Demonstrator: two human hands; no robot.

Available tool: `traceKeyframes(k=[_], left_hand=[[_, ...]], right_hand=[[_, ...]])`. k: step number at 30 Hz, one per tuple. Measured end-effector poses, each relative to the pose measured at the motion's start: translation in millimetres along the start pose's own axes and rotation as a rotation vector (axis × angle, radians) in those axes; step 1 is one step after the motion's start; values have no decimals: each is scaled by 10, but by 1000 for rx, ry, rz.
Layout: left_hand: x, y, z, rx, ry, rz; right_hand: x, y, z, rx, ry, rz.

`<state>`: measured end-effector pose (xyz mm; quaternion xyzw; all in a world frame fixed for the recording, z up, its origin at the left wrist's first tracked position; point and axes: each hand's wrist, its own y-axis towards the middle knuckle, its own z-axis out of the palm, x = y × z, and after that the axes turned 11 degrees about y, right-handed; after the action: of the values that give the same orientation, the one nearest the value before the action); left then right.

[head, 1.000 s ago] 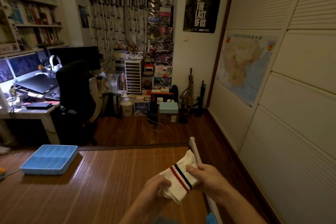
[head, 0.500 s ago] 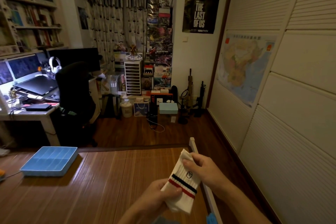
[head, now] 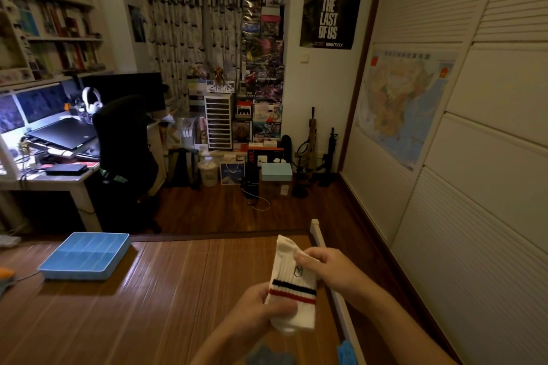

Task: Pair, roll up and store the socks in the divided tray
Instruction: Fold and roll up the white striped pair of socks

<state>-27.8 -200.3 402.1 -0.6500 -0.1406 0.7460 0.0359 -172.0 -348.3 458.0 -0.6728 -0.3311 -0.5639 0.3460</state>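
I hold a white sock (head: 292, 281) with a dark and a red stripe upright above the wooden mat. My left hand (head: 256, 310) grips its lower folded end, and my right hand (head: 329, 271) pinches its upper edge near a small logo. Whether it is one sock or a pair laid together I cannot tell. The blue divided tray (head: 84, 256) sits on the mat at the far left, well apart from both hands; no socks show in its compartments. A blue-grey piece of cloth (head: 271, 357) lies blurred at the bottom edge below my hands.
The mat's white rail (head: 320, 241) runs along its right edge beside the wardrobe wall. Something orange and grey (head: 6, 278) lies at the left edge. Beyond the mat stand a desk, a black chair (head: 124, 139) and stacked boxes on the floor.
The sock has turned from slanting to upright. My right hand has drawn its top end upward while my left hand kept hold of the bottom.
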Motion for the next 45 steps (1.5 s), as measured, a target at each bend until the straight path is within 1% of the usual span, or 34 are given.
traceKeyframes(k=[3, 5, 7, 10, 14, 17, 21, 22, 26, 30, 32, 34, 38, 40, 41, 45], left_hand=[[34, 5, -5, -33, 1, -16], [51, 3, -7, -29, 12, -30], [63, 1, -2, -20, 20, -27], [92, -7, 3, -37, -23, -4], [111, -5, 19, -54, -61, 22], [128, 6, 20, -88, -78, 37], [118, 13, 16, -118, -74, 37], [107, 22, 11, -143, -103, 41], [76, 72, -35, -234, -205, 97], [31, 118, -26, -420, -247, 159], [17, 131, -19, -466, -314, 188], [15, 132, -22, -488, -397, 190], [41, 132, -28, -494, -601, 192], [44, 122, -39, -499, -655, 189], [49, 115, -47, -499, -672, 183], [93, 85, -75, -490, -688, 107]], right_hand=[[-43, 10, -41, -30, -18, -10], [-63, 27, -35, -73, 0, -29], [-70, 42, -26, -98, 39, -6], [-81, 42, -35, -66, 72, 58], [-146, 46, -26, -89, 131, 34], [-185, 53, 12, -81, 195, 101], [-202, 54, 7, -120, 154, -1], [-190, 48, 7, -107, 157, -6], [-166, 31, 39, 42, 108, 30], [-187, 18, 106, 32, 160, 118], [-208, 7, 135, 108, 138, 180], [-237, -6, 157, 164, 100, 190], [-303, -30, 153, 117, 173, 167], [-335, -34, 159, 106, 202, 165], [-344, -36, 164, 74, 230, 151], [-302, -18, 149, -161, 301, 38]])
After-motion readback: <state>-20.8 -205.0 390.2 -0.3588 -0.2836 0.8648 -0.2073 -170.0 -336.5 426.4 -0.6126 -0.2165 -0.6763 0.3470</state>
